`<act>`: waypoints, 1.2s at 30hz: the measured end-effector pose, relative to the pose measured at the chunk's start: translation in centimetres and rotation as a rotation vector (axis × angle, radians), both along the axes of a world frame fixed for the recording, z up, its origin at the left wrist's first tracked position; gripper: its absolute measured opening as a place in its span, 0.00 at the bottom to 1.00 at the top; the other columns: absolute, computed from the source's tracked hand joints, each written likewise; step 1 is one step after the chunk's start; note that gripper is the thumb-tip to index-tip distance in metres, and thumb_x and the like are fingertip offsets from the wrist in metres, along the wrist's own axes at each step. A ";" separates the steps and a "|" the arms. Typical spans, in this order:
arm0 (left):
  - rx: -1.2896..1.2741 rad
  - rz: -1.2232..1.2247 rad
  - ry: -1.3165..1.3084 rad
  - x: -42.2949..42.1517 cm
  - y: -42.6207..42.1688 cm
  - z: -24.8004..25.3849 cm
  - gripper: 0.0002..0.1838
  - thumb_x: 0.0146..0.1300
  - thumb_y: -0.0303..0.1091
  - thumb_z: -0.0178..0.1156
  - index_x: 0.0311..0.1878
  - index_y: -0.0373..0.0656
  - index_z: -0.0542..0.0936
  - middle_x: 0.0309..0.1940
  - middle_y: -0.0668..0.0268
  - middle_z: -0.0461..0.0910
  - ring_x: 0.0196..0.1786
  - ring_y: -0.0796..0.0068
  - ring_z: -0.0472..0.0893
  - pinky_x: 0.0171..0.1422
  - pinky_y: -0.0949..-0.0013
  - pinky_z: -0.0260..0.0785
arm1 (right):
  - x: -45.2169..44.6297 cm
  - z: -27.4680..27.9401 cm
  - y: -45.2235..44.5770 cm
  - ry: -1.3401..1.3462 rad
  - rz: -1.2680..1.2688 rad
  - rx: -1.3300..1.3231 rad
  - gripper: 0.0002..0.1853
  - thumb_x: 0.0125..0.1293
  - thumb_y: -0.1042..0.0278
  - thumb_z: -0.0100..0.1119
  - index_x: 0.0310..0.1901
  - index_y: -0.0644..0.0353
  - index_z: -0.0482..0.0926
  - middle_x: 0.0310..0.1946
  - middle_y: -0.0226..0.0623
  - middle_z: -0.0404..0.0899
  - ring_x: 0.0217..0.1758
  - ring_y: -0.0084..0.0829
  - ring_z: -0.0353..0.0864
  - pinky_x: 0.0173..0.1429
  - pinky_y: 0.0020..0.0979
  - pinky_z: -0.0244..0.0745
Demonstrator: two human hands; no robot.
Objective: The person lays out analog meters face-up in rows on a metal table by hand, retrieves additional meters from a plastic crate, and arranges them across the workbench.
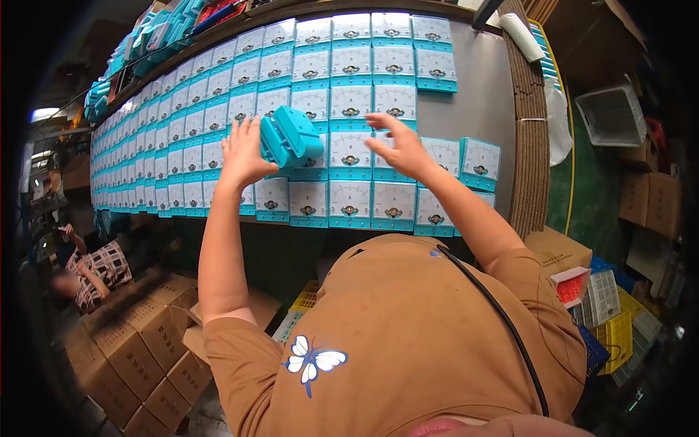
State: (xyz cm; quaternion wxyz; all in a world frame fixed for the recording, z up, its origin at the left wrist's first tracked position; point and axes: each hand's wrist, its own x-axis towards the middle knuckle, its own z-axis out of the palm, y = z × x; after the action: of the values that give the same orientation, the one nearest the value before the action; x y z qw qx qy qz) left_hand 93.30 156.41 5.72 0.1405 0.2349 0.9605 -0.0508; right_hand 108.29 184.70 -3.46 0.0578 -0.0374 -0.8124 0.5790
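Note:
My left hand grips a turquoise panel meter by its left side, fingers above and thumb below. The meter is turned so that its turquoise housing shows and its dial is hidden; it looks like more than one piece held together, but I cannot be sure. It is over rows of meters lying dial up, with white scales and turquoise edges. To the right, my right hand hovers above the same rows, its fingers apart and nothing in them.
The rows lie on a metal-topped table. Stacked cardboard sheets line its right end. More turquoise parts fill boxes behind. A grey crate stands at right, cartons at lower left. Another person is at far left.

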 end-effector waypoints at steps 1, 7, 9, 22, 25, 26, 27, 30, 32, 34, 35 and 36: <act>-0.034 0.010 -0.004 -0.1 -0.2 -0.2 0.56 0.38 0.39 0.76 0.75 0.42 0.62 0.75 0.52 0.62 0.81 0.46 0.54 0.80 0.35 0.47 | -2.2 -0.3 -2.2 0.000 0.081 -0.022 0.34 0.66 0.50 0.65 0.69 0.60 0.70 0.62 0.51 0.77 0.67 0.45 0.76 0.69 0.42 0.70; -0.051 -0.071 0.019 -2.3 1.8 -1.4 0.53 0.33 0.40 0.79 0.69 0.42 0.68 0.73 0.53 0.65 0.79 0.49 0.58 0.80 0.38 0.48 | -7.6 -1.7 -10.2 -0.193 0.138 0.097 0.42 0.64 0.46 0.68 0.74 0.58 0.64 0.61 0.53 0.78 0.63 0.44 0.79 0.65 0.42 0.75; 0.132 -0.172 0.014 -2.9 1.9 -1.6 0.48 0.36 0.42 0.79 0.66 0.43 0.71 0.63 0.54 0.74 0.70 0.50 0.70 0.76 0.44 0.58 | -7.1 -2.8 -9.6 -0.229 0.117 -0.036 0.38 0.65 0.50 0.67 0.72 0.60 0.67 0.54 0.48 0.81 0.55 0.38 0.84 0.58 0.38 0.79; 0.527 -0.650 -0.264 4.3 30.4 -5.7 0.42 0.41 0.54 0.75 0.58 0.39 0.75 0.48 0.52 0.82 0.55 0.54 0.81 0.61 0.54 0.68 | 10.5 -3.5 15.4 0.052 -0.927 -0.367 0.22 0.77 0.63 0.43 0.68 0.60 0.64 0.55 0.38 0.76 0.58 0.26 0.77 0.60 0.34 0.77; 0.253 -0.714 -0.206 4.7 34.6 -8.2 0.42 0.40 0.55 0.76 0.58 0.43 0.76 0.48 0.57 0.82 0.57 0.57 0.80 0.62 0.55 0.68 | 11.2 -9.2 18.7 0.166 -0.973 -0.240 0.21 0.78 0.64 0.46 0.69 0.58 0.68 0.55 0.33 0.76 0.53 0.24 0.75 0.58 0.29 0.71; 0.066 -0.734 -0.255 4.9 35.3 -7.0 0.47 0.44 0.52 0.76 0.70 0.48 0.71 0.61 0.55 0.78 0.66 0.58 0.75 0.66 0.55 0.67 | 11.3 -9.8 19.0 0.061 -0.944 -0.222 0.21 0.78 0.64 0.46 0.69 0.57 0.69 0.56 0.33 0.76 0.53 0.23 0.75 0.60 0.27 0.71; 0.118 -0.744 -0.240 5.1 35.4 -7.7 0.47 0.46 0.51 0.75 0.71 0.49 0.70 0.63 0.54 0.77 0.67 0.56 0.75 0.68 0.54 0.66 | 11.3 -10.2 18.8 -0.044 -0.911 -0.207 0.21 0.78 0.64 0.47 0.69 0.57 0.70 0.56 0.32 0.75 0.54 0.23 0.75 0.61 0.26 0.70; 0.334 -0.725 -0.187 5.3 33.9 -10.9 0.46 0.51 0.49 0.74 0.73 0.49 0.68 0.67 0.53 0.73 0.68 0.53 0.73 0.71 0.52 0.64 | 11.0 -10.7 17.8 -0.304 -0.926 0.180 0.22 0.73 0.56 0.56 0.65 0.53 0.77 0.58 0.45 0.75 0.60 0.40 0.74 0.68 0.38 0.66; 0.555 -0.651 -0.151 6.6 30.9 -11.0 0.44 0.54 0.44 0.73 0.74 0.49 0.68 0.68 0.52 0.71 0.69 0.51 0.72 0.73 0.51 0.63 | 11.1 -10.8 17.2 -0.338 -0.893 0.381 0.26 0.70 0.52 0.60 0.66 0.55 0.76 0.62 0.47 0.73 0.66 0.50 0.68 0.73 0.49 0.59; 0.726 -0.589 -0.167 7.2 26.8 -8.1 0.43 0.55 0.40 0.73 0.74 0.47 0.67 0.68 0.51 0.71 0.69 0.50 0.71 0.74 0.52 0.63 | 11.2 -10.1 16.9 -0.145 -0.922 0.427 0.27 0.69 0.53 0.60 0.66 0.58 0.74 0.61 0.47 0.73 0.65 0.50 0.69 0.73 0.48 0.60; 0.809 -0.550 -0.168 7.3 24.2 -6.6 0.42 0.56 0.38 0.73 0.74 0.45 0.66 0.68 0.51 0.71 0.69 0.49 0.71 0.74 0.53 0.63 | 11.0 -9.5 16.6 -0.044 -0.927 0.445 0.28 0.69 0.54 0.60 0.66 0.59 0.74 0.61 0.47 0.73 0.65 0.50 0.69 0.73 0.48 0.60; 0.887 -0.494 -0.101 7.4 21.3 -5.6 0.41 0.57 0.35 0.72 0.73 0.43 0.66 0.67 0.51 0.72 0.68 0.50 0.71 0.73 0.55 0.63 | 10.6 -7.2 15.9 -0.008 -0.899 0.456 0.27 0.68 0.57 0.61 0.65 0.62 0.73 0.61 0.47 0.73 0.66 0.49 0.69 0.72 0.47 0.61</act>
State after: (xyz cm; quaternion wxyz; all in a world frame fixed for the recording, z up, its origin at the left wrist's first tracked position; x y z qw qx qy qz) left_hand 100.74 177.73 0.08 0.0573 0.4940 0.7976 0.3413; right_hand 118.88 200.65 -10.67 0.3051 -0.3721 -0.8220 0.3045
